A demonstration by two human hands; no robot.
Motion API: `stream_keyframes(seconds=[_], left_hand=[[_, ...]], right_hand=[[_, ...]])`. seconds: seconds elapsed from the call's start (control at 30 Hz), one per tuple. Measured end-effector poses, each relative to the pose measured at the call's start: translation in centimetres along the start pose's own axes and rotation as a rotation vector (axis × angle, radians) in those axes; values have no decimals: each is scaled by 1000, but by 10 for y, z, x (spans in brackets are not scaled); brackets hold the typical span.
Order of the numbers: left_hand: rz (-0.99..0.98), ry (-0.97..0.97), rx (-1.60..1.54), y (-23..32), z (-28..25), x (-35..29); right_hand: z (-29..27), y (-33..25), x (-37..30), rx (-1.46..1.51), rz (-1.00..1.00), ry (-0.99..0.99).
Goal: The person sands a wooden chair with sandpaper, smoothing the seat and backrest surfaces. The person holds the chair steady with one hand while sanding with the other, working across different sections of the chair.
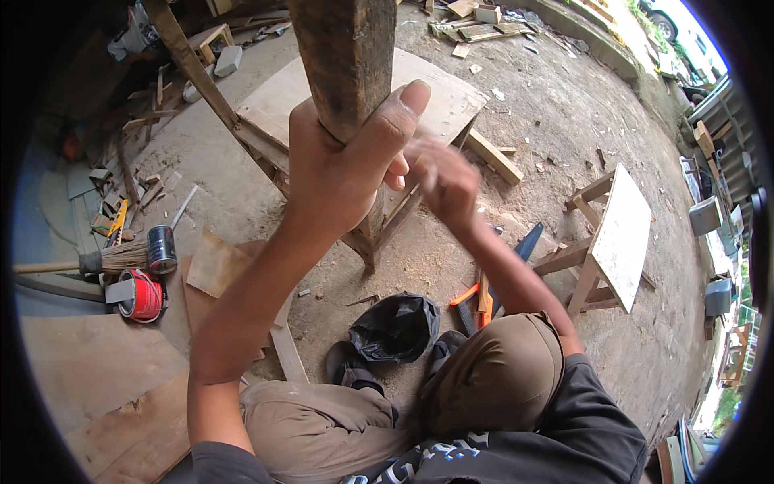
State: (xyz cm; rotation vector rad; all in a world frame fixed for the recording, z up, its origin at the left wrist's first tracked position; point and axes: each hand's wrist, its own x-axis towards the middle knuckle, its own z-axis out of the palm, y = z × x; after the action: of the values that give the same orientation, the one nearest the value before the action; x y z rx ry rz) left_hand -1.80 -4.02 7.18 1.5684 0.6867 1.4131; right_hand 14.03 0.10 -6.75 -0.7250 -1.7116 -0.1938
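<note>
A rough wooden post (343,56) rises close in front of me, part of a wooden frame with a pale plywood panel (270,97). My left hand (343,157) is wrapped round the post, thumb pointing up along its side. Just right of it, my right hand (443,181) is curled and blurred by motion beside the frame. Whatever its fingers hold, if anything, is hidden. Between my feet lies a crumpled black plastic bag (395,329). A handsaw with an orange handle (466,297) and dark blade rests on the ground by my right knee.
A small white-topped wooden stool (617,238) stands tilted at the right. To the left are a dark can (162,249), a red can (143,297), a straw broom (121,258) and plywood sheets (97,355). Wood scraps (484,32) lie at the back.
</note>
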Motion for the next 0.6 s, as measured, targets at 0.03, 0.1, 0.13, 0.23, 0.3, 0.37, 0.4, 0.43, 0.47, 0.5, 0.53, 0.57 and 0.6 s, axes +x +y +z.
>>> stream_keyframes(seconds=[0.03,0.1,0.13,0.23,0.3,0.37,0.4,0.43,0.47,0.5,0.53,0.57,0.6], left_hand=[[23,0,17,2,-2,-1],[46,-14,14,0,1,2],[45,-19,1,-1,2,4],[11,-21,-22,-2,6,2],[10,-13,-24,-1,6,3],[21,-14,-22,1,9,5],[13,-15,-38,0,7,4],[4,-5,-44,0,2,2],[1,-1,-59,-2,-1,1],[20,-19,-81,-6,-2,-1],[50,-37,-93,-9,-3,-1],[100,-61,-100,-10,-4,4],[114,-87,-150,-15,-2,5]], right_hand=[[4,-25,-5,116,-59,-39],[2,-9,-5,103,-179,-67],[0,4,-5,99,-232,-81],[-30,97,10,-176,52,-48],[-45,115,19,-288,229,-32],[-44,128,15,-372,219,39],[-32,109,14,-315,123,41],[-14,73,10,-243,28,41],[-1,35,4,-106,14,2],[1,1,-4,28,-2,-42],[-6,-19,-8,60,-49,-93],[-11,-23,-2,86,-115,-133],[-9,1,-2,95,-219,-120]])
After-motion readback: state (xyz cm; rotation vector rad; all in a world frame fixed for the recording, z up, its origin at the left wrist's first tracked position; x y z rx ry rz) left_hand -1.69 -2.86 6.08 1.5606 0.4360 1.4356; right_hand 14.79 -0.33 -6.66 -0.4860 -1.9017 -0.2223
